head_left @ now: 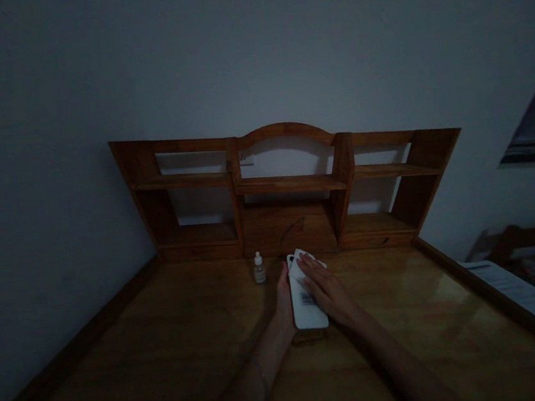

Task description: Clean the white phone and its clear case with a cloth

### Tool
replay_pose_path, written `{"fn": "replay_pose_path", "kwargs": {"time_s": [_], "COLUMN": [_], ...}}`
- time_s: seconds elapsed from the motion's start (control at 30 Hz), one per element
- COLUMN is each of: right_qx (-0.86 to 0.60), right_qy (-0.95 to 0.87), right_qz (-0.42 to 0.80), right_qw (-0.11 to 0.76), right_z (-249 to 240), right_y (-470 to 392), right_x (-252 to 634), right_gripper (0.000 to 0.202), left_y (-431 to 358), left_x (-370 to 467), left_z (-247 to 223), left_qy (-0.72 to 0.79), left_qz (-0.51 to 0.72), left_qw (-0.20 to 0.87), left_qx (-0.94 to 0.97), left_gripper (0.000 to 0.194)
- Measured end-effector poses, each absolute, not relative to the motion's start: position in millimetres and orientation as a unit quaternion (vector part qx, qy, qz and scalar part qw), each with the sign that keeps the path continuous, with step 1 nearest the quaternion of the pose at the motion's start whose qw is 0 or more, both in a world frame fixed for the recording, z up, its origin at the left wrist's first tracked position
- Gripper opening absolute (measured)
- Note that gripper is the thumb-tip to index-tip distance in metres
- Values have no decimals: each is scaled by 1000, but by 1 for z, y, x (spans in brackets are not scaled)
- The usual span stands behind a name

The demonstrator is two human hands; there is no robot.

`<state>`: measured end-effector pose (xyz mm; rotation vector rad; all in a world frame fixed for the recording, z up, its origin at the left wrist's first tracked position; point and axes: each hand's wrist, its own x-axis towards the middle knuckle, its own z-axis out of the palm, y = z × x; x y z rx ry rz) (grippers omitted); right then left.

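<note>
My left hand [284, 303] grips the white phone [311, 319] by its side above the tabletop [191, 338], seemingly to steady it; my right hand [332, 295], open and flat, presses a white wipe [298, 262] on its upper part; the dropper bottle [259, 273] stands nearby.

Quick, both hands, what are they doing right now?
Left hand: holding the white phone along its left edge.
Right hand: fingers pressing a white wipe on the phone's back.
</note>
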<state>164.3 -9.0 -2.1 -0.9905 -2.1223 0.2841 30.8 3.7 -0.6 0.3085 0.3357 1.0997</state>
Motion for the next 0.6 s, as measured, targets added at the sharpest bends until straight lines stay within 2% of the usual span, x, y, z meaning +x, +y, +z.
{"fn": "replay_pose_path", "kwargs": {"time_s": [0.2, 0.43, 0.6], "right_qx": [-371, -336, -351], "right_qy": [-825, -785, -769], "right_qz": [171, 295, 300], "right_qw": [390, 429, 442], "right_z": [6, 11, 7], "right_y": [-16, -26, -25], "right_x": [163, 162, 159], "right_gripper": [46, 38, 38], "left_y": [1, 4, 5], "left_x": [28, 25, 26], "left_z": [2, 5, 3], "left_qy": [148, 121, 118], "left_qz": [527, 493, 495], "left_qw": [823, 848, 846], "left_qx": [152, 152, 157], "left_gripper": [45, 54, 53]}}
